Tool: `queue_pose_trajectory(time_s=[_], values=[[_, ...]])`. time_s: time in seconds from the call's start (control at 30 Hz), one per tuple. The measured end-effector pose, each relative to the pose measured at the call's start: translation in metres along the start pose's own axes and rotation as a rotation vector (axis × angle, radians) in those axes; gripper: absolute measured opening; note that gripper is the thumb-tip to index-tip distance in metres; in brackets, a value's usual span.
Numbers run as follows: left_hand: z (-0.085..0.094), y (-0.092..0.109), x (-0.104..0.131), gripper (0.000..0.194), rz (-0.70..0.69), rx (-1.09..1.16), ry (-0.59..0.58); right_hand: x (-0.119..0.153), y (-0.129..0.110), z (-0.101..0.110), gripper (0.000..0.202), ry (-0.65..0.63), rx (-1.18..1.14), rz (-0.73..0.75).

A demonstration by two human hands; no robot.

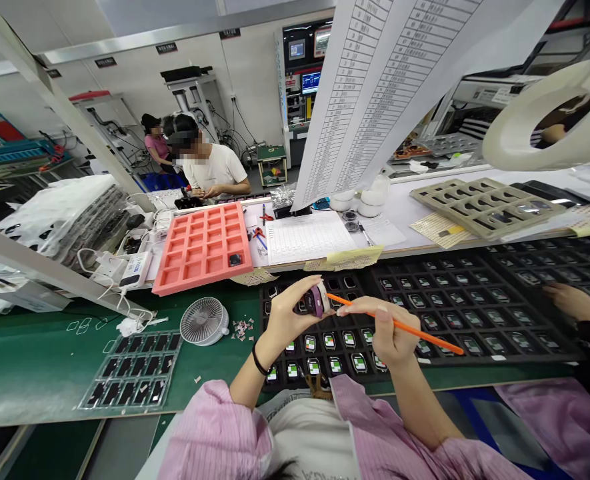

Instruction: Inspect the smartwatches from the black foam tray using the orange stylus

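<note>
My left hand (291, 312) is closed around a small smartwatch (317, 300) with a purple and white side, held up on edge. Pinched in my right hand (393, 330) is a long thin orange stick (435, 341), perhaps a brush or swab. Its far tip reaches the side of the watch; whether it touches cannot be made out. Under both hands lies a black foam tray (302, 385) of watches, several with lit green and white screens (329, 341).
A pink foam tray (199, 212) with one watch stands on the shelf. A small fan (205, 321) and a clear tray (129, 370) of dark parts sit left. Printed sheets (369, 93) hang ahead. Another person's hand (569, 302) rests over the trays at right. A co-worker (215, 167) sits opposite.
</note>
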State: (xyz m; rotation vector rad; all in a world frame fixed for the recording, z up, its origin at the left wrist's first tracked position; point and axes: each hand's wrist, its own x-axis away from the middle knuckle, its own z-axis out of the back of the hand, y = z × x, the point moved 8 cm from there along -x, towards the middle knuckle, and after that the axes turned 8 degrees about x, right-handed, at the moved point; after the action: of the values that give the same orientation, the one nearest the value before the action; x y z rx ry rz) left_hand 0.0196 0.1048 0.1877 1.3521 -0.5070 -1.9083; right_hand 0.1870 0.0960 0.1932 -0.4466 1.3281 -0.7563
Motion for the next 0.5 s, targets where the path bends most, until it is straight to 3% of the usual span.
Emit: queue_pose_trajectory(time_s=[0.2,0.5], values=[[-0.002,-0.007,0.000,0.049,0.071,0.018,-0.015,-0.004,0.004,-0.005,0.042,-0.017,-0.062,-0.067],[-0.002,-0.007,0.000,0.049,0.063,0.025,-0.019,-0.007,-0.005,-0.010,0.043,-0.053,-0.075,-0.005]])
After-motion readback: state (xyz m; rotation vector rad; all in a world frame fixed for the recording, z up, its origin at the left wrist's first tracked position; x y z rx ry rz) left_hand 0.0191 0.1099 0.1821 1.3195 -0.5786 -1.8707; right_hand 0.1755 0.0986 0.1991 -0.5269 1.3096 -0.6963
